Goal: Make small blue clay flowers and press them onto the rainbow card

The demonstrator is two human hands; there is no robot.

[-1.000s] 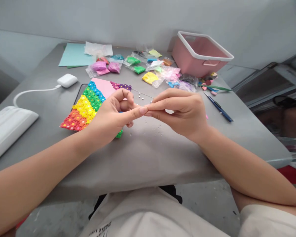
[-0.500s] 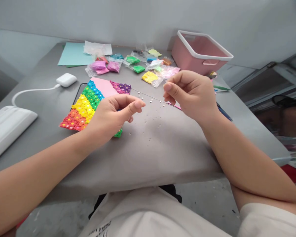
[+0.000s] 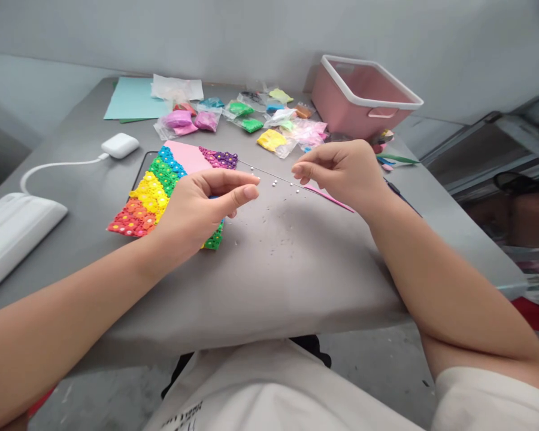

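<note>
White balls (image 3: 274,184), well in from surface (image 3: 260,293) near edge | left hand (image 3: 202,200): fingers slightly parted, nothing visible | right hand (image 3: 348,176): fingers near-pinched, contents unclear | we'd pinch lightly, avoid flattening

A flower-covered panel (image 3: 150,194) — rainbow bands, one patch plain pink — lies partly hidden behind the left hand (image 3: 202,206). White beads (image 3: 274,184) (tiny, loose) sit between the hands, beside a thin pink-handled tool (image 3: 330,199) slanting below the right hand (image 3: 341,176).
</note>
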